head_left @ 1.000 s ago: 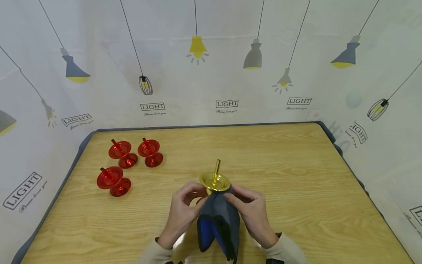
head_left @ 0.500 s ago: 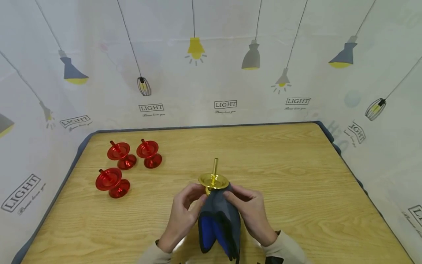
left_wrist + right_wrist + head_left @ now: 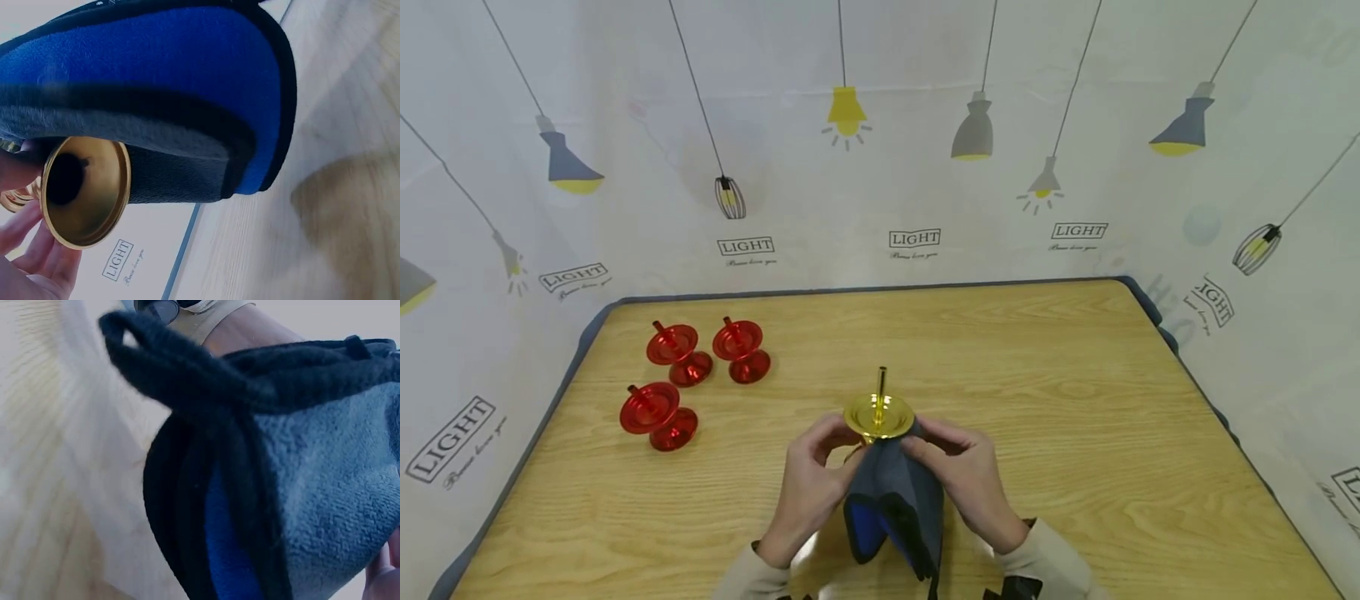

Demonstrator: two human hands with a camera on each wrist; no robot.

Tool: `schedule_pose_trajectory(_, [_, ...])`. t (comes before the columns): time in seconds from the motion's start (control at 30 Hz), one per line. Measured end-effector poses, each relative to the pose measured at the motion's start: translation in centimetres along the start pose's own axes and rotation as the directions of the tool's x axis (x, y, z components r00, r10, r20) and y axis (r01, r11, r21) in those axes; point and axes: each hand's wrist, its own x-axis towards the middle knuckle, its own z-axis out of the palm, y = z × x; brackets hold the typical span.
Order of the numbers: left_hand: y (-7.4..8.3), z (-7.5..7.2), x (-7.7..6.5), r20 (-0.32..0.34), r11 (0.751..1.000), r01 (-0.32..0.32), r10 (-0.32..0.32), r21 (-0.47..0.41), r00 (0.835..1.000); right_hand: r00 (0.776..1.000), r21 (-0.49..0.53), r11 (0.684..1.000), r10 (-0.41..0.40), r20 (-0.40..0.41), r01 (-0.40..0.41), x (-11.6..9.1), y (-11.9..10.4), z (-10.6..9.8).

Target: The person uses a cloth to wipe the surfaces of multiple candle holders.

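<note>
A gold candle holder (image 3: 880, 418), with a dish on top and a thin stem standing up from it, is held above the table between both hands. My left hand (image 3: 808, 483) grips it below the dish; in the left wrist view its hollow round base (image 3: 87, 190) faces the camera. My right hand (image 3: 966, 479) pinches a grey cloth (image 3: 891, 475) with a blue inside and black edging against the holder's right side. The cloth hangs down in folds, and a black loop (image 3: 156, 359) shows at its corner in the right wrist view. Folds hide part of the holder.
Several red candle holders stand at the table's back left: one nearest (image 3: 658, 417), one behind it (image 3: 679, 354), one to the right (image 3: 742, 350). The wooden table (image 3: 1075, 400) is bounded by a white printed backdrop (image 3: 805, 167) at back and sides.
The gold holder has shifted slightly left and its stem has swung more upright. Both hands and the cloth have moved a little with it, keeping their hold.
</note>
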Motion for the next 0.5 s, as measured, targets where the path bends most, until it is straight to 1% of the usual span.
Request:
schedule_pose_trajectory(0.1, [-0.2, -0.2, 0.5, -0.004, 1.000, 0.003, -0.003, -0.014, 1.000, 1.000, 0.005, 1.000, 0.005, 0.003, -0.005, 0.8, 0.0, -0.1])
schedule_pose_trajectory(0.2, [-0.4, -0.4, 1.1, 0.018, 0.999, 0.001, 0.000, -0.032, 1.000, 1.000, 0.037, 0.999, 0.020, 0.007, -0.020, 1.5, 0.0, -0.1])
schedule_pose_trajectory(0.33, [-0.6, -0.5, 1.6, 0.057, 0.998, 0.046, -0.044, -0.038, 0.997, 0.999, 0.062, 0.997, 0.033, 0.018, -0.034, 2.1, -0.1, -0.2])
schedule_pose_trajectory(0.4, [-0.7, -0.4, 1.7, 0.068, 0.998, 0.055, -0.053, -0.024, 0.996, 0.999, 0.065, 0.997, 0.044, 0.014, -0.044, 2.2, -0.1, -0.2])
schedule_pose_trajectory(0.5, [-0.7, -0.2, 1.7, 0.065, 0.999, 0.036, -0.036, 0.012, 0.997, 0.998, 0.059, 0.997, 0.057, -0.010, -0.057, 2.3, -0.1, -0.2])
